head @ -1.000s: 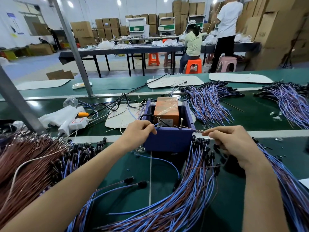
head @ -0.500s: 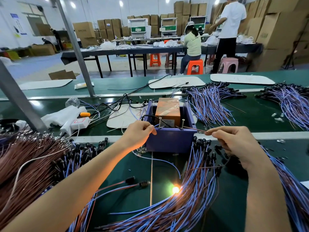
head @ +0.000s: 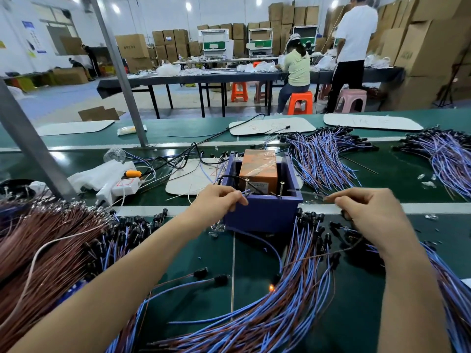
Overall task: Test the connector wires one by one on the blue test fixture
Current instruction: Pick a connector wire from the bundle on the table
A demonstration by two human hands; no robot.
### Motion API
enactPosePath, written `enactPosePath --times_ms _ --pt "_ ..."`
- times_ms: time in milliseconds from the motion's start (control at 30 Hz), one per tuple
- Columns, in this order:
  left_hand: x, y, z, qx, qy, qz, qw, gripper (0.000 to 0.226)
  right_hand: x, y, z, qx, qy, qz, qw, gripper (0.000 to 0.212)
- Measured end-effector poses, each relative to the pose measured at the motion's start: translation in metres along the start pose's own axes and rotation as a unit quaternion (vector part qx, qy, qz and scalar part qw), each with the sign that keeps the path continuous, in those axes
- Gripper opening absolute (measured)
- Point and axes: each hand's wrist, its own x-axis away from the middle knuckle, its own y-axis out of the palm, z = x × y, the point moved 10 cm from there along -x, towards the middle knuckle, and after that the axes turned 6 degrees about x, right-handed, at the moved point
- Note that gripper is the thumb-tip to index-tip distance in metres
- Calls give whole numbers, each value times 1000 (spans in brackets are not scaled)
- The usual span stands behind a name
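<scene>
Logged against 0.5 s ago: right hand (head: 367, 212) drawn off to the right, thin wire end (head: 327, 198) in its pinch now clear of the right screw post (head: 281, 187) and just beside the right wall of the blue test fixture (head: 265, 212). Lamp (head: 271, 287) low in the centre bundle (head: 293, 309) down from a bright flare to a faint orange dot.

Left hand (head: 219, 202) unmoved at the fixture's front-left corner, thumb and forefinger curled on a blue lead (head: 245, 192) near the left screw post (head: 246, 183); cannot tell whether lead and post touch. Right hand: thumb and forefinger nipped on the wire end, other fingers curled under.

Counted:
- 2 hands
- 1 fixture on the green conveyor belt (head: 407, 174)
- 2 upright screw posts at its front wall
- 1 orange box (head: 258, 166) inside
- 5 wire heaps: brown pile (head: 38, 245) at left, centre bundle, right-edge bundle (head: 453, 289), far centre bundle (head: 321, 159), far right bundle (head: 446, 154)
- 2 loose connector wires (head: 220, 279) beside the left forearm

Not resolved:
- run of the pinched wire behind the right hand
- label on the orange box
- extent of heaps cut off at left, bottom and right edges
</scene>
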Motion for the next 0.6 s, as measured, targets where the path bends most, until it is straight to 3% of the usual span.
enactPosePath --times_ms 67,167,267,333,433,500,600 --pt "14 15 17 99 16 -58 993 29 9 -14 -22 14 -53 38 998 19" --pt "37 37 56 229 73 -140 960 18 30 -1 -63 -46 -138 -25 989 9" --pt "51 35 89 237 147 -109 954 22 46 32 -90 -110 -174 -130 970 5" --pt "60 21 104 223 183 -64 955 21 50 42 -97 -150 -183 -152 960 7" --pt "71 -2 123 235 240 -22 942 22 51 61 -91 -93 -184 -208 956 37" --pt "82 -16 139 308 289 -26 906 18 51 79 -79 -29 -168 -259 951 45" --pt "96 -29 156 403 331 -41 852 20 58 102 -77 -12 -187 -323 928 38"
